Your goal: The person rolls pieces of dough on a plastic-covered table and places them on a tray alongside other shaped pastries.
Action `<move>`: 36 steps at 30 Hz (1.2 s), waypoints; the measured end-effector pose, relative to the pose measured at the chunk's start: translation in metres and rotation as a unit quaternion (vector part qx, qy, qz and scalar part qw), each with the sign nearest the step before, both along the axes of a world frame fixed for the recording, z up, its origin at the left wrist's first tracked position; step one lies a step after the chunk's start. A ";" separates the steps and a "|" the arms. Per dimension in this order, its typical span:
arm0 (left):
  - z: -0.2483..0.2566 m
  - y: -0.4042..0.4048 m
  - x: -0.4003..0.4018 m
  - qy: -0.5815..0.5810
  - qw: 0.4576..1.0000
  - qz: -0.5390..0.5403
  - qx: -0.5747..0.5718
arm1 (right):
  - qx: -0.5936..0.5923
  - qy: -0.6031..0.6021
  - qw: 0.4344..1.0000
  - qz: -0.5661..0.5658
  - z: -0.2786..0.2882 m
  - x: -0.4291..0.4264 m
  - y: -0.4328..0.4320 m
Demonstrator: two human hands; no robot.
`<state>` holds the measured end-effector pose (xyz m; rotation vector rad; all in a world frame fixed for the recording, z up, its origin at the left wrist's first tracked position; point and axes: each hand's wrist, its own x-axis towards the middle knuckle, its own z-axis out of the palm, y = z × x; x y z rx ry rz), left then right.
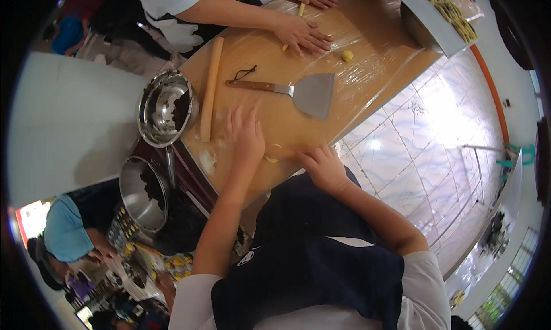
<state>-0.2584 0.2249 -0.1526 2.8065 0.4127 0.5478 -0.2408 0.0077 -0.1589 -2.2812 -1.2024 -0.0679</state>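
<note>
My left hand (246, 138), slightly blurred, is over the wooden tabletop (275, 119) with its fingers apart and nothing in them. A long wooden rolling pin (212, 88) lies just left of it. Close to the table's near edge, my right hand (323, 164) has its fingers curled down. A blurred brownish shape extends left from those fingers; whether I grip it is unclear. Beside that shape, a small piece of yellow dough (272, 159) is partly covered. Beyond my hands rests a wide metal spatula (312, 95) with a wooden handle.
Another person's hands (303, 35) press on a yellow dough strip (301, 9) across the table. A dough ball (347, 55) sits nearby. At left are a steel pan (165, 108) and a steel bowl (140, 192), both holding dark paste. A metal tray (424, 17) stands at the far right corner.
</note>
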 end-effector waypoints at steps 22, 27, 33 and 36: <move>-0.019 0.037 0.052 -0.089 0.991 -0.101 -0.010 | -0.071 0.003 0.963 -0.259 0.001 0.024 0.031; -0.020 0.047 0.039 -0.129 0.967 -0.154 -0.156 | -0.069 0.023 0.983 -0.168 0.006 0.015 0.025; 0.018 0.048 0.004 0.120 0.926 -0.340 -0.110 | -0.067 0.039 0.994 -0.083 0.012 0.018 0.020; 0.014 0.052 0.011 0.167 0.917 -0.319 -0.170 | -0.074 0.044 0.994 -0.073 0.012 0.019 0.022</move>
